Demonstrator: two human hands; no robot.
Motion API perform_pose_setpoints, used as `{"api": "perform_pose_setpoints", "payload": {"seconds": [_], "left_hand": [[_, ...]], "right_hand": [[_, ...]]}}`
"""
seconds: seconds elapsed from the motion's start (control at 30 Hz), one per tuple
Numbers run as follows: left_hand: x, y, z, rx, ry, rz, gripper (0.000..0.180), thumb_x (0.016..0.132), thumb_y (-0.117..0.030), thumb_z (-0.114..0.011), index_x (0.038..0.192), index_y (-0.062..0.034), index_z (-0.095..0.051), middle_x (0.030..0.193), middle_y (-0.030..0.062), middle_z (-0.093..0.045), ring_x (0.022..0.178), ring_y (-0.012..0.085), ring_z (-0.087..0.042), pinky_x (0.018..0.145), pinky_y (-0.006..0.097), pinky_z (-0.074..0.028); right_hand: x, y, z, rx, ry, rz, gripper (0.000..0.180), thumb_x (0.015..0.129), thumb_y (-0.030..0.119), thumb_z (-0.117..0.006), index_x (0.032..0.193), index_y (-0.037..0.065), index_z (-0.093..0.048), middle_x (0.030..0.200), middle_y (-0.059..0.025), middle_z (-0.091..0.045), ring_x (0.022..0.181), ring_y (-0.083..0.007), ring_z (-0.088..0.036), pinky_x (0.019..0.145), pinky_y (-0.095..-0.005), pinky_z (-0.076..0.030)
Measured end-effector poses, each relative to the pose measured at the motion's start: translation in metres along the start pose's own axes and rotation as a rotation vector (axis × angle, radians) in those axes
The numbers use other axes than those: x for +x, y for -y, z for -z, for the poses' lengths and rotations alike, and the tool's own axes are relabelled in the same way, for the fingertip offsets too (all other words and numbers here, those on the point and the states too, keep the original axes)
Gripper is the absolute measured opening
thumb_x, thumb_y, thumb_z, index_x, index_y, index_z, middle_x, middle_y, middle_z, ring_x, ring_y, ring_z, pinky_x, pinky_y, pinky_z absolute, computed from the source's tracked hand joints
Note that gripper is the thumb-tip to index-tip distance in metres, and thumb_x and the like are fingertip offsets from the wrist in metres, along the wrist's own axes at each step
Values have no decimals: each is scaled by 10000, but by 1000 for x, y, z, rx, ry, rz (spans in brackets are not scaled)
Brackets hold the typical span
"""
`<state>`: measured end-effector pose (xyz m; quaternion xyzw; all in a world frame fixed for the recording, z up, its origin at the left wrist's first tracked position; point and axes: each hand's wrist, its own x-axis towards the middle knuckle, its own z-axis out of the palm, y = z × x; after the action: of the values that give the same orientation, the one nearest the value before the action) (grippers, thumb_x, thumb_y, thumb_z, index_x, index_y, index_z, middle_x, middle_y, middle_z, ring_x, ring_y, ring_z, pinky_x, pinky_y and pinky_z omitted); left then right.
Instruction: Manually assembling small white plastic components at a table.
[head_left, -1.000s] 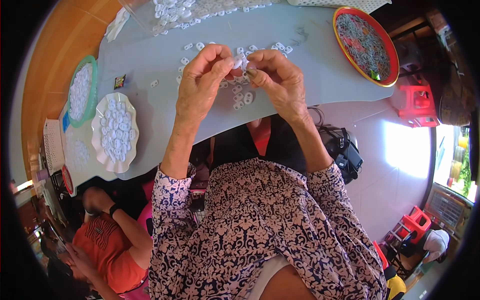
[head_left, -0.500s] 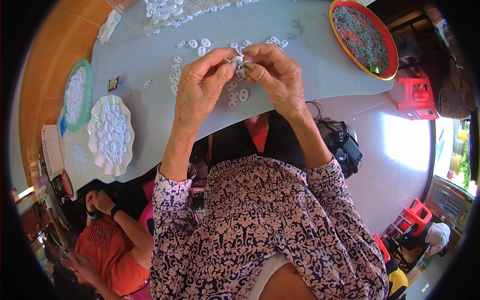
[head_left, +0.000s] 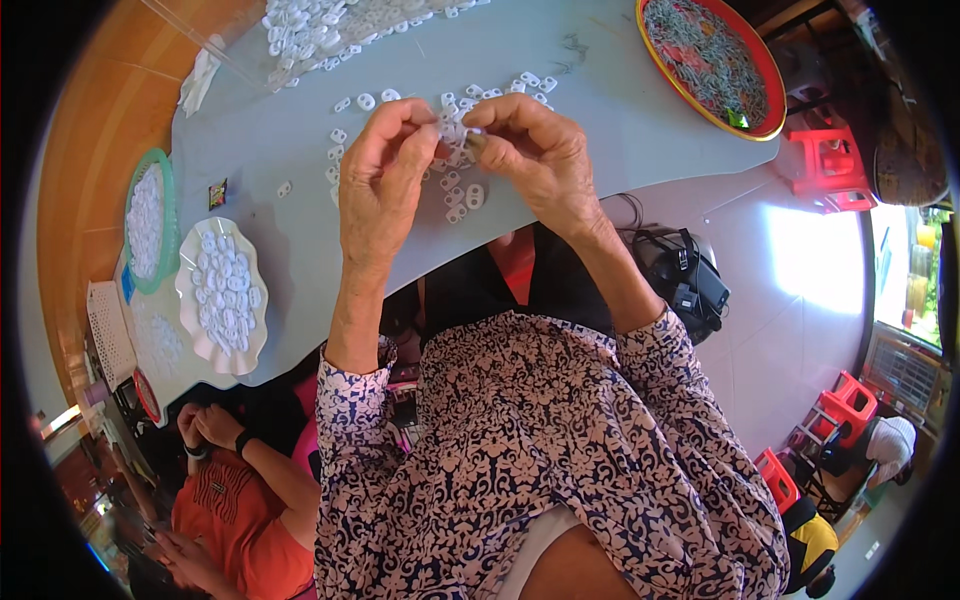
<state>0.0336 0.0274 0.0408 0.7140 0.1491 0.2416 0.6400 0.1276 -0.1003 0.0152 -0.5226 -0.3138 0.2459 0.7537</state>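
Observation:
My left hand (head_left: 385,185) and my right hand (head_left: 540,165) are raised over the near part of the grey table (head_left: 255,140), fingertips facing each other with a small gap. Thumb and forefinger of my right hand pinch a small white plastic piece (head_left: 468,131), partly hidden. My left thumb and fingers are closed together too; what lies in them is blurred and cannot be made out. Loose white oval pieces with holes, such as a larger one (head_left: 475,196), lie on the table beneath and around both hands.
A heap of white pieces (head_left: 310,35) lies at the far edge. At left stand a scalloped white dish (head_left: 223,367) and a green basket (head_left: 168,185), both filled with them. A red tray (head_left: 767,137) of small grey metal parts sits far right. A person in orange (head_left: 235,515) sits lower left.
My hands were nearly touching around a white piece; now they have drawn slightly apart. The whole view has shifted a little, and the table appears further left.

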Motion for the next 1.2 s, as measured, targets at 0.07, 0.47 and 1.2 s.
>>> {"api": "perform_pose_setpoints", "payload": {"seconds": [0.07,0.47,1.2], "left_hand": [[-2,-6,-2,-20,-14,52,171,887,-161,-574,950,-2,-573,816,20,-602,727,68,-550,635,201,-428],[-3,2,0,3,46,20,220,875,-118,-589,1056,5,-603,865,24,-623,758,69,-561,676,202,-446],[-3,0,-6,-76,-36,75,206,869,-138,-583,1007,6,-632,785,6,-617,687,54,-507,621,203,-425]], "right_hand": [[1,-2,2,48,-21,8,154,853,-29,-573,1007,-30,-584,855,-30,-615,803,-80,-588,732,-223,-499],[1,-1,0,-16,-59,-1,117,859,16,-602,961,-41,-594,835,-40,-623,711,-79,-568,669,-216,-492],[0,-3,2,-10,-84,18,98,861,35,-610,915,-39,-576,797,-28,-597,727,-66,-541,665,-212,-468]]}}
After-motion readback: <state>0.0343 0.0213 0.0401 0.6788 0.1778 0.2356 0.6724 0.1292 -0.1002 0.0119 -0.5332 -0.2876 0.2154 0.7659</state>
